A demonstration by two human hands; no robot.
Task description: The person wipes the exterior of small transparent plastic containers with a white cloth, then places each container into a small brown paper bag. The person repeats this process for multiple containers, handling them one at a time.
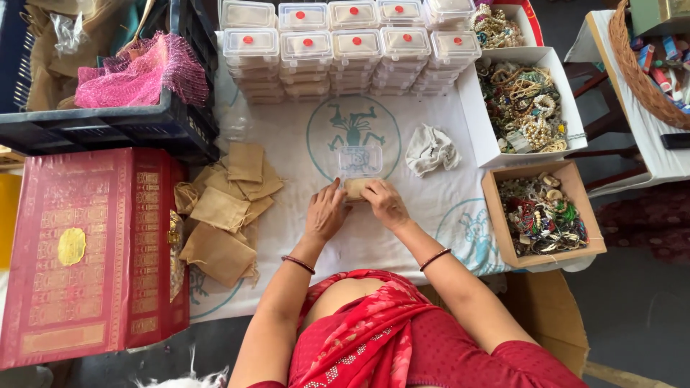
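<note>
Both hands, left hand (325, 213) and right hand (385, 203), pressed together on a small pouch (354, 188) beneath an open plastic box (359, 160); spare pouches (224, 212) lay left, a crumpled cloth (430, 149) right, stacked boxes (350, 50) along the table's far edge.

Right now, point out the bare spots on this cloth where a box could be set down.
Free: cloth between the hands and crumpled white rag; also below the right hand, beside the cardboard jewelry box. Crowded: stacked clear lidded boxes on top, tan pouches left.
</note>
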